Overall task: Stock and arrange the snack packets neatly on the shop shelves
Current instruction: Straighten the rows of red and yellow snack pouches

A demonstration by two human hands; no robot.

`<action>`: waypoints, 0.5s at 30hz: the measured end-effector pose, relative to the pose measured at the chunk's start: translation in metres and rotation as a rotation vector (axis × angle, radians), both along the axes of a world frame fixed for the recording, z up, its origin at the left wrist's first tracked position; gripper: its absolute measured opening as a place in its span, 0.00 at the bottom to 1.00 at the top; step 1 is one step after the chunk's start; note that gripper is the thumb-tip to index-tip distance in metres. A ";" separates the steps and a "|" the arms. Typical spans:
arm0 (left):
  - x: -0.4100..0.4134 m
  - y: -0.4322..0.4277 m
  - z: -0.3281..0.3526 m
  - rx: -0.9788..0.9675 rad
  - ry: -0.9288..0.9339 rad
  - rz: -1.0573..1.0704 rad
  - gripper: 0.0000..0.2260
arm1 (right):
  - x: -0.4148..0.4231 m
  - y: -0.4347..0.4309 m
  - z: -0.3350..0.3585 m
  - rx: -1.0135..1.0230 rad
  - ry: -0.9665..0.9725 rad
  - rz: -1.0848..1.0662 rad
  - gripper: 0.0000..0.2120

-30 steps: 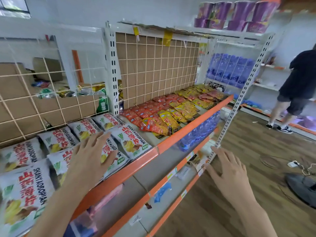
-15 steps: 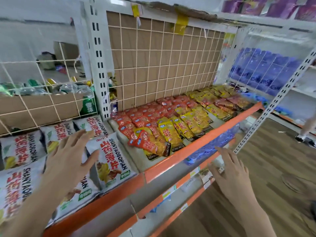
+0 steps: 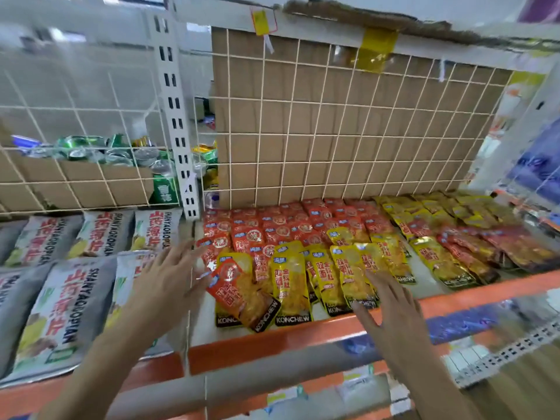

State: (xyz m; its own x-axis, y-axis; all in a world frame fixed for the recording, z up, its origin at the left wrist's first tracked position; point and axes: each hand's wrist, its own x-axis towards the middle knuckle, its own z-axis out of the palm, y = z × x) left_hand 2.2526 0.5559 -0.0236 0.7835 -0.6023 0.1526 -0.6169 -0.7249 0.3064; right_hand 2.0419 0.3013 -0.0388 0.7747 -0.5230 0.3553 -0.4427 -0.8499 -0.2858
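A: Start with the biggest thing. What worries you about the shelf (image 3: 303, 337)?

B: Its orange front lip is low, and the stock lies flat right up to it. Anything pushed forward has little to stop it, so I judge that a careless sweep could send goods over the edge.

A: And the big grey bags (image 3: 57, 307) on the left?

B: They lie overlapping, and the front ones reach the lip. The left hand (image 3: 165, 280) hovers open, fingers spread and holding nothing, over the seam between those bags and the small packets. I cannot tell whether it touches anything. If the forearm drags across the bags on the way in, a front one could slide out of line.

A: The small packets?

B: The red packets (image 3: 281, 225) at the back sit in fairly tidy rows. The yellow packets (image 3: 292, 283) in front overlap loosely, with their bottom ends just at the lip. The right hand (image 3: 397, 313) is open too and grips nothing, its fingertips (image 3: 374, 278) over the front yellow ones. A pull toward the body would likely tip one off, and a sideways push could ruck up the whole slippery row.

A: And the smallest thing?

B: The one orange packet (image 3: 242, 295) lying crooked across the yellow ones, just right of the left hand. It looks like the piece to straighten. It is glossy film on glossy film, so a poor pinch may make it skate and take its neighbours along.
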 end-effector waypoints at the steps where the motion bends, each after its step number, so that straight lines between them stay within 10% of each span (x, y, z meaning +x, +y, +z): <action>1: -0.002 -0.005 -0.001 0.027 0.007 0.004 0.25 | 0.006 -0.005 -0.001 0.006 0.007 0.029 0.25; 7: 0.009 -0.033 -0.005 0.089 0.019 -0.020 0.22 | 0.051 -0.018 -0.001 0.138 0.107 0.166 0.35; 15: 0.043 -0.056 -0.014 0.152 0.073 -0.077 0.16 | 0.107 -0.014 0.003 0.101 0.320 0.337 0.23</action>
